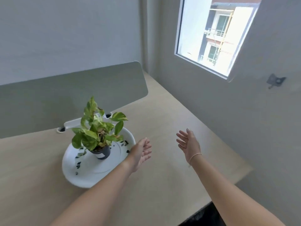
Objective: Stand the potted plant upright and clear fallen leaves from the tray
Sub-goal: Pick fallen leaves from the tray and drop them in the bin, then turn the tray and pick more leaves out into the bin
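Both hands empty, fingers spread and relaxed: left hand (pixel 142 150) over the tray's right rim, right hand (pixel 189 143) apart, above bare desk (pixel 162 185).

Desk: tray (pixel 84 176) sits left of centre, white, round.

Tray: plant (pixel 97 128) stands on it in a dark pot (pixel 102 154). Uprighting looks done; long axis near vertical, stem tip tilted slightly to the far left.

Leaves (pixel 78 164): small dark scraps scattered on the tray, left of the pot and by the right rim. Clearing judged not yet done.
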A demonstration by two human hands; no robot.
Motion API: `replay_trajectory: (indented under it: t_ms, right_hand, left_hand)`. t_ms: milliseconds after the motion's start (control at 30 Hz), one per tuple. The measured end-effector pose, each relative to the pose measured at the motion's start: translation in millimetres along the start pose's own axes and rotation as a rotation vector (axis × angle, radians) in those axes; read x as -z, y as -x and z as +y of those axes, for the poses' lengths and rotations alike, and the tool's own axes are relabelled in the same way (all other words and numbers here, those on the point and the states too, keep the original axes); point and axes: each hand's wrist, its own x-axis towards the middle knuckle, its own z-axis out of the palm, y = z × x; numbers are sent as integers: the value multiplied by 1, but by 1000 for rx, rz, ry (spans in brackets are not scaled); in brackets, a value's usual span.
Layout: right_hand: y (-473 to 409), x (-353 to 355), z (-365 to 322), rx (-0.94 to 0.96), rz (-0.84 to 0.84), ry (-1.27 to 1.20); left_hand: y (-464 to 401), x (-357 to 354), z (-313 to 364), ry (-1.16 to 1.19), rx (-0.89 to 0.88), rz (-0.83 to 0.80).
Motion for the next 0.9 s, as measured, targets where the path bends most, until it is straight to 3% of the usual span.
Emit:
replay_trajectory:
  t_ms: [300, 600, 900]
  right_hand:
    - [11, -120, 71, -125, -202, 262]
    - [4, -167, 107, -67, -69, 494]
    - [-1, -172, 115, -34, -31, 566]
  left_hand:
    - [58, 132, -21, 54, -64, 290]
    - [83, 213, -29, -172, -184, 708]
    - [69, 245, -26, -121, -100, 736]
